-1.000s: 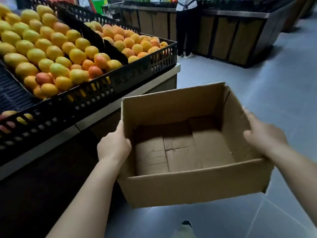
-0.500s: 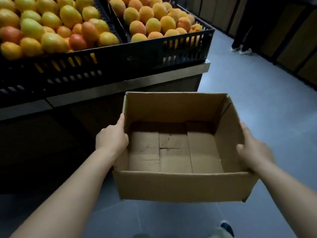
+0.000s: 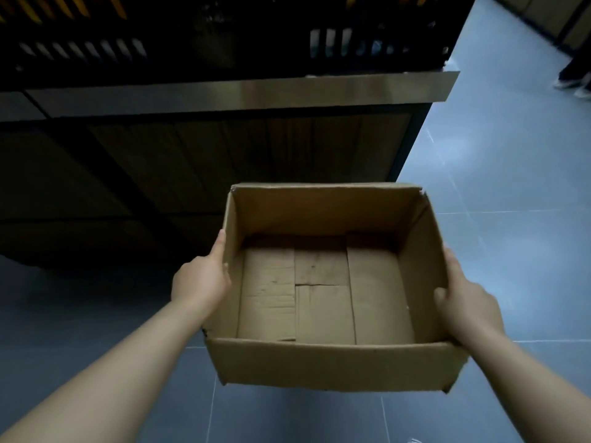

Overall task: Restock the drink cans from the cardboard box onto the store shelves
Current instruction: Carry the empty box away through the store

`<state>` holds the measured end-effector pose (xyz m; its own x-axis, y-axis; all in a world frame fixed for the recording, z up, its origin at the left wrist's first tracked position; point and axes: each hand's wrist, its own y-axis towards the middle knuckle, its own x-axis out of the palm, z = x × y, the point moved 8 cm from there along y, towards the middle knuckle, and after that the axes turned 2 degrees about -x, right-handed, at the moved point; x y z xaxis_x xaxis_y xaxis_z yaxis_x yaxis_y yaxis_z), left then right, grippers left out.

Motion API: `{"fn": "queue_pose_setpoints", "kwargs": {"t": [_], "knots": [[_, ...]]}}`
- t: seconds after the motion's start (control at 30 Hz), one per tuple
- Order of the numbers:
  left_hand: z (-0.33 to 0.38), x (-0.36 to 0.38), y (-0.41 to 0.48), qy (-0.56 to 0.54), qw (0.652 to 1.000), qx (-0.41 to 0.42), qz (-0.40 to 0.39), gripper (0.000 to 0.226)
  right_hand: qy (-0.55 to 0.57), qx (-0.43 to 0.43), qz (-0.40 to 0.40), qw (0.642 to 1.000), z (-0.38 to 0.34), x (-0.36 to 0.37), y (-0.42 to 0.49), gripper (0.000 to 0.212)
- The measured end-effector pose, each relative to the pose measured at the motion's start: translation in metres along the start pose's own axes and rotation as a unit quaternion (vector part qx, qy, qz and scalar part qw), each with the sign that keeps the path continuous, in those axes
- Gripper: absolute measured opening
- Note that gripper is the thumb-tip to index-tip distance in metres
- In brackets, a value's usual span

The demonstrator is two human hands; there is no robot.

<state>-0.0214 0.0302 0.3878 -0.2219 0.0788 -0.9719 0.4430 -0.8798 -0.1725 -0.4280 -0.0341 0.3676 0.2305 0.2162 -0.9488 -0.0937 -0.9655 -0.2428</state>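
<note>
Grey tiled floor (image 3: 499,174) fills the right side and the bottom of the view, with pale grout lines crossing it. A dark display stand (image 3: 224,161) takes up the upper left; its front is brown wood panelling in deep shadow, and a brushed metal ledge (image 3: 256,91) runs along its top and ends in a corner at the right. Black slotted plastic crates (image 3: 367,33) stand on that ledge, and yellow shows through the slots at the far upper left; what is in them cannot be made out.

The cardboard box (image 3: 319,366) is in the middle of the view, held in the air above the floor, just in front of the stand's right end; it is open at the top and roughly level, and its inside shows the folded bottom flaps, creased and scuffed.

My left grip (image 3: 200,279) holds the box's left wall from the outside; the thumb lies along the wall near its top edge, and the fingers are hidden behind the cardboard. My right grip (image 3: 463,302) pinches the right wall; its thumb (image 3: 440,294) hooks over the rim to the inside, and the palm presses on the outside. Both forearms are bare and reach in from the bottom corners.

Another person's shoes (image 3: 572,84) show at the right edge, well apart from the box.
</note>
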Motion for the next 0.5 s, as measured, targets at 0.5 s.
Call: {"fn": "queue_pose_setpoints", "kwargs": {"t": [0.5], "knots": [[-0.013, 0.280, 0.060, 0.014, 0.996, -0.084, -0.039, 0.068, -0.010, -0.011, -0.068, 0.998, 0.075, 0.248, 0.122, 0.080]]}}
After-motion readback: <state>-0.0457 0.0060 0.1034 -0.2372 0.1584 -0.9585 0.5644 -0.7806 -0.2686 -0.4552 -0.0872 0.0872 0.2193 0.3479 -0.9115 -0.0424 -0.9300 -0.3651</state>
